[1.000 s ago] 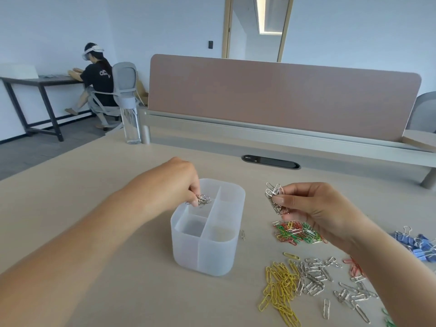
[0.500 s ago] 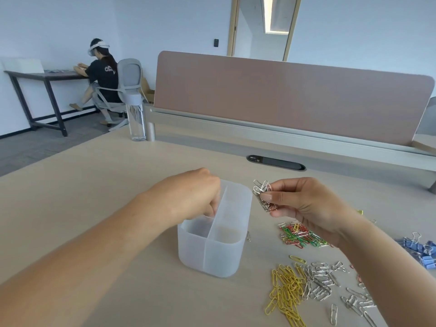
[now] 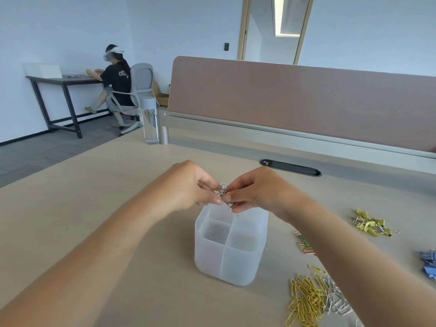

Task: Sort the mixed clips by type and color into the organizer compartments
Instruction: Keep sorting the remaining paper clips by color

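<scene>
2 hands, 1 organizer, 5 clip piles, 1 bottle. Left hand point(image 3: 191, 185) & right hand point(image 3: 257, 190) meet above organizer's far edge, fingers of both pinching one silver clip bunch point(image 3: 221, 191) btwn them. Organizer point(image 3: 231, 258): frosted, centre of surface point(image 3: 94, 197), at least 3 compartments seen; contents unclear. Piles all right of it: yellow paper clips point(image 3: 306, 300) near, touching silver paper clips point(image 3: 335, 300); red/green clips point(image 3: 305, 246) just beside organizer; yellow binder clips point(image 3: 370, 224) farther right; blue binder clips point(image 3: 428, 263) at right edge. Water bottle point(image 3: 149, 121) far left by divider panel point(image 3: 295, 102). Seated person point(image 3: 116, 76) at far-left desk.
</scene>
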